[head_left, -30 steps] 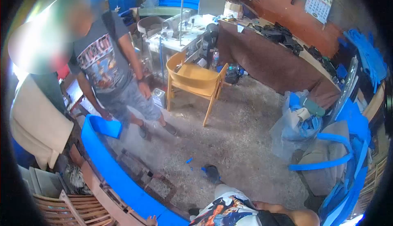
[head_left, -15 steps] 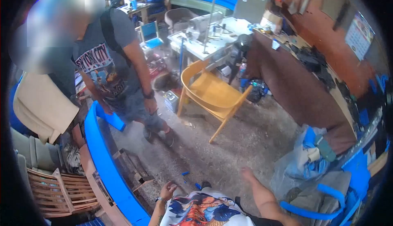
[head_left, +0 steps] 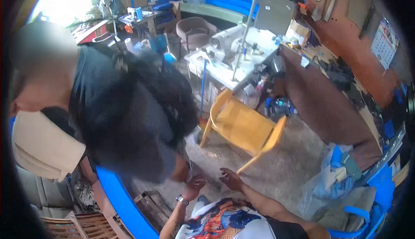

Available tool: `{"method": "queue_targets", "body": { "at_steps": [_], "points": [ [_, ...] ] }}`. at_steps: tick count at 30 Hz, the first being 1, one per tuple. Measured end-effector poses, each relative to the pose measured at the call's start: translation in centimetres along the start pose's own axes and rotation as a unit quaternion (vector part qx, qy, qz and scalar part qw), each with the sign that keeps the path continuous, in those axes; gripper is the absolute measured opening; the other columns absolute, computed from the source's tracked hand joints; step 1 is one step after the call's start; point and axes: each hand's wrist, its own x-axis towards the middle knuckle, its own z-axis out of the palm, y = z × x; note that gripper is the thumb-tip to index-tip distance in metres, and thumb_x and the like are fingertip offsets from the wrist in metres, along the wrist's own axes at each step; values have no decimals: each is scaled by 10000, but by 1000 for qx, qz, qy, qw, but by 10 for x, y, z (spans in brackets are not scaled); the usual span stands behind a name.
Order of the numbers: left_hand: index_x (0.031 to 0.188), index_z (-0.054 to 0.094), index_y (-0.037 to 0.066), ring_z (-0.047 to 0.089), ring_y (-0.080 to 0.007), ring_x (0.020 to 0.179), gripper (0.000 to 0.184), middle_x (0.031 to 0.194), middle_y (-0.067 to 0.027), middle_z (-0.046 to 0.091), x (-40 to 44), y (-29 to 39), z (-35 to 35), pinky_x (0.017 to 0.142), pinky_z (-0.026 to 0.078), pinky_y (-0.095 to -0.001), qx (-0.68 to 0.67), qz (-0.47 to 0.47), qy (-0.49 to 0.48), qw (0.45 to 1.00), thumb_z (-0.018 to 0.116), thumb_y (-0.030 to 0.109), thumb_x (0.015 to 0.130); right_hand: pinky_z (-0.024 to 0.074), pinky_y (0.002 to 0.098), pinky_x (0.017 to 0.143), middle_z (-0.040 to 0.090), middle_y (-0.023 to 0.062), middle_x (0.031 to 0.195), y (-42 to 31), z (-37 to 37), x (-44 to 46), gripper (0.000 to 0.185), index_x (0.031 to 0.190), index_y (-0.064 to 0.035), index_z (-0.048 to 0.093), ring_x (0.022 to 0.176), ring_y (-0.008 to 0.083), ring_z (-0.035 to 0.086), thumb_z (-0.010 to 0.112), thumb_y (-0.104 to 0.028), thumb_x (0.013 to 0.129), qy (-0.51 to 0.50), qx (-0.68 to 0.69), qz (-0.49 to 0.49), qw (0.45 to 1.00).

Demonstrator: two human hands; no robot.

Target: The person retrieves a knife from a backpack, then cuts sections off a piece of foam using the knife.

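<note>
Both the left hand point(head_left: 194, 188) and the right hand point(head_left: 231, 179) were held out beyond a patterned shirt point(head_left: 218, 224) at the near side. The right hand was opened wide, its fingers spread. The left hand, with a watch point(head_left: 182, 200) strapped at its wrist, was placed just beside a co-worker's hand point(head_left: 180, 170); its grip could not be told through blur. A long blue strip point(head_left: 124, 204) was laid along the near left. A wooden chair point(head_left: 242, 124) was set beyond the right hand, with a white table point(head_left: 225, 71) placed farther back.
</note>
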Motion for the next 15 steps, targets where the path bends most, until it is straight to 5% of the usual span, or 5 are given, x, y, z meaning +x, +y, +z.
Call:
{"method": "queue_targets", "body": {
  "at_steps": [5,6,11,12,15],
  "points": [
    [1366,432,63,499,-150,1153,491,1357,-30,466,69,27,-37,946,446,-312,-164,119,-13,979,625,127,919,502,367,818,625,141,1020,-9,-31,111,527,1289,-84,489,883,262,616,722,-196,829,42,-42,-85,995],
    [1394,391,69,496,-155,1161,495,1342,-41,475,69,52,-46,977,418,-306,-56,91,35,994,585,117,941,501,370,819,626,141,1020,-5,-39,140,514,1279,-81,498,879,266,616,721,-194,830,24,-49,-97,994],
    [1366,436,97,583,-192,1073,403,1209,-72,584,58,51,-114,862,471,-328,-169,63,336,924,487,227,988,507,357,790,631,135,1000,-9,-66,256,431,1209,-46,557,871,240,615,711,-200,837,-91,-112,-94,985],
    [1345,463,104,587,-191,1074,390,1198,-76,592,57,31,-138,818,485,-335,-216,14,360,908,476,267,992,511,348,768,629,135,991,-8,-64,273,423,1206,-42,558,858,228,613,702,-209,845,-118,-69,-46,989],
    [1345,457,126,618,-181,1009,395,1186,-72,599,51,40,-155,737,493,-314,-220,25,450,865,467,293,987,512,342,760,629,130,992,5,-46,325,435,1213,-40,551,856,227,615,701,-220,846,-205,-58,-114,970]
  ]
}}
